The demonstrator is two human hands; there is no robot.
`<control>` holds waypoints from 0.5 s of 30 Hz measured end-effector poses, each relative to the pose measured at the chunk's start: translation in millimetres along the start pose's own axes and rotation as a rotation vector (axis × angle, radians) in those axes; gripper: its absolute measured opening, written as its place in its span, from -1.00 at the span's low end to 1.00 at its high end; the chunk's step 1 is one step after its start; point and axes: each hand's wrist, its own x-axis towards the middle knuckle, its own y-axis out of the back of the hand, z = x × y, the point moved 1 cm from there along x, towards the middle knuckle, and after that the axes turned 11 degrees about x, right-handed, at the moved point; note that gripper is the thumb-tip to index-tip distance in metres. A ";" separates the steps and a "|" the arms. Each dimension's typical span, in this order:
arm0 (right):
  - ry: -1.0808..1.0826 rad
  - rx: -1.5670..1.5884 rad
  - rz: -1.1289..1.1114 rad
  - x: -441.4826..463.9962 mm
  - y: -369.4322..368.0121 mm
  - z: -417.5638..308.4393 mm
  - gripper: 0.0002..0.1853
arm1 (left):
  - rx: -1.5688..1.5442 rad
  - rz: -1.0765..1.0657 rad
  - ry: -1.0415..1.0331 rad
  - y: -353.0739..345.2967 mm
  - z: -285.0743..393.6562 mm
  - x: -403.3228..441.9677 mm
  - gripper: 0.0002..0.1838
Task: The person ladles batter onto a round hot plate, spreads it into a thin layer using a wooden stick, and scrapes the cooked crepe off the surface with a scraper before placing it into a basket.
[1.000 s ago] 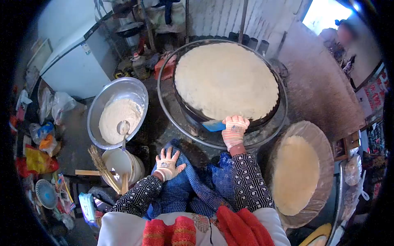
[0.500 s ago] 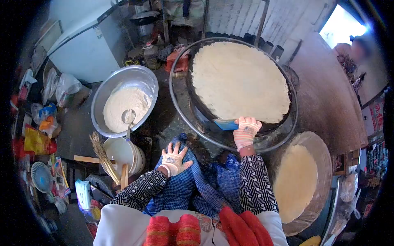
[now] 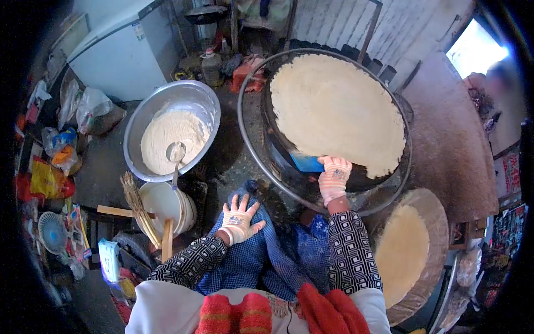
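My right hand point(image 3: 335, 179), in a striped glove, is closed on a blue scraper point(image 3: 306, 162) at the near edge of a large round griddle point(image 3: 283, 139). The scraper's blade meets the rim of a wide, pale sheet of batter point(image 3: 339, 106) spread over the griddle. Dark griddle surface shows along the near side of the batter. My left hand point(image 3: 240, 219), gloved as well, lies with fingers spread on the blue checked cloth point(image 3: 245, 256) over my knee.
A metal basin point(image 3: 133, 133) of batter with a ladle point(image 3: 176, 153) stands left. Below it are a white bucket point(image 3: 186, 209) and a straw brush point(image 3: 133, 200). Right of me, a round tray point(image 3: 439, 245) holds a finished flatbread point(image 3: 403, 256). Another person point(image 3: 503, 94) is at far right.
The scraper has tilted and shifted slightly along the near edge, where more dark griddle now shows. The whole view has shifted a little. My left hand stays on the cloth.
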 end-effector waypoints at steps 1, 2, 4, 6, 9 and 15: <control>0.075 0.051 0.034 1.2 -6.9 0.3 -0.78 | -0.042 0.025 0.003 -2.7 -3.7 0.3 -0.21; 0.148 0.103 0.068 2.2 -12.3 0.5 -0.76 | -0.083 0.050 0.007 -6.1 -7.2 -0.1 -0.23; 0.158 0.049 -0.080 4.1 -15.6 -0.7 -0.73 | -0.259 0.171 0.086 -17.2 -18.3 4.7 -0.28; 0.198 -0.016 -0.141 9.2 -11.1 -8.0 -0.72 | -0.371 0.420 0.146 -26.7 -39.5 23.2 -0.29; 0.128 -0.062 -0.293 13.3 -7.2 -12.6 -0.65 | -0.271 0.868 0.057 17.6 -78.8 63.8 -0.37; 0.166 -0.125 -0.250 25.0 -5.3 -20.6 -0.68 | -0.099 0.777 -0.003 112.8 -155.3 149.4 -0.62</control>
